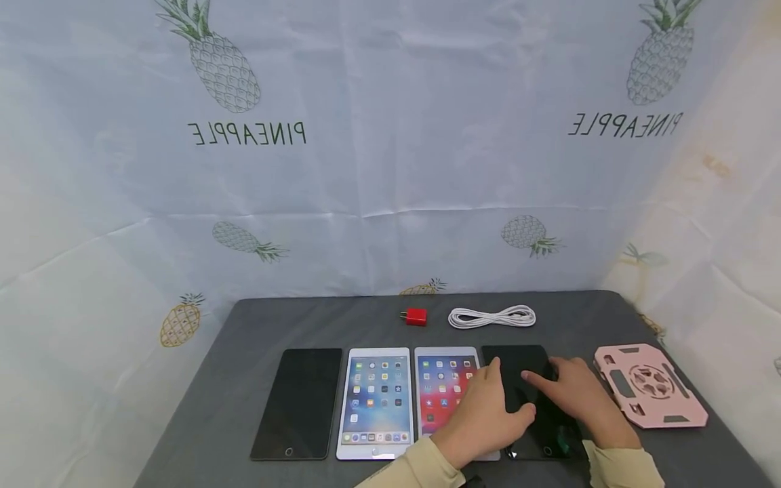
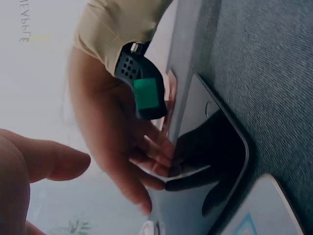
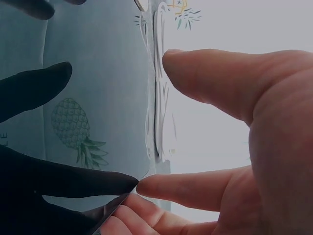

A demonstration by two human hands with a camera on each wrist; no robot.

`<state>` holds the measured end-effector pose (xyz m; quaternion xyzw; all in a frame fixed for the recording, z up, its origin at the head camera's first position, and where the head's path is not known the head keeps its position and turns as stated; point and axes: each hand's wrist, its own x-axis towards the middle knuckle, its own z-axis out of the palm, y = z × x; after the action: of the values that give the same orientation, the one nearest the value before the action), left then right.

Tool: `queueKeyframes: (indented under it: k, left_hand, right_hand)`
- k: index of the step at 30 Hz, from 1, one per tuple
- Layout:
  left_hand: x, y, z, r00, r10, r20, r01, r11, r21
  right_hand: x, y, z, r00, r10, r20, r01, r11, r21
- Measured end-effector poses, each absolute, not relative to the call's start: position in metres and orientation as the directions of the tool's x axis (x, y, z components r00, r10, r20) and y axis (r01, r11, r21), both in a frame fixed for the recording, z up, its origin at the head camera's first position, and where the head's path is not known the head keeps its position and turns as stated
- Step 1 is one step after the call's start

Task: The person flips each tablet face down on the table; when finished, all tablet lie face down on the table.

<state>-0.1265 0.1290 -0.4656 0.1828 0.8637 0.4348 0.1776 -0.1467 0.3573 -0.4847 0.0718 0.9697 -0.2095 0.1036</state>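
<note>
A black tablet (image 1: 532,434) lies screen up on the grey table, second from the right in the line of things. Over its left side my left hand (image 1: 491,413) hovers with thumb and index finger spread, apart from the screen in the left wrist view. My right hand (image 1: 579,393) is at its right edge, thumb raised over the screen. In the right wrist view, fingertips (image 3: 146,186) of that hand touch the tablet's edge, and the glossy screen (image 3: 98,73) mirrors the fingers. A white tablet with a red and blue screen (image 1: 436,386) is partly hidden under my left forearm.
Further left lie another white tablet (image 1: 375,400) and a black one (image 1: 299,407). A pink case (image 1: 655,386) sits at the right. Behind are a red charger plug (image 1: 417,316) and a coiled white cable (image 1: 494,317). A pineapple-print cloth (image 1: 390,135) hangs behind the table.
</note>
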Motion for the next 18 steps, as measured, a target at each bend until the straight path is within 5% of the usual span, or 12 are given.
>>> queueKeyframes:
  k: [18]
  left_hand:
    - [-0.133,0.142,-0.468,-0.894,0.396,-0.209,0.035,0.528,0.849]
  right_hand:
    - [-0.147,0.353,-0.483,-0.966,0.108,-0.234,0.193,0.905,-0.379]
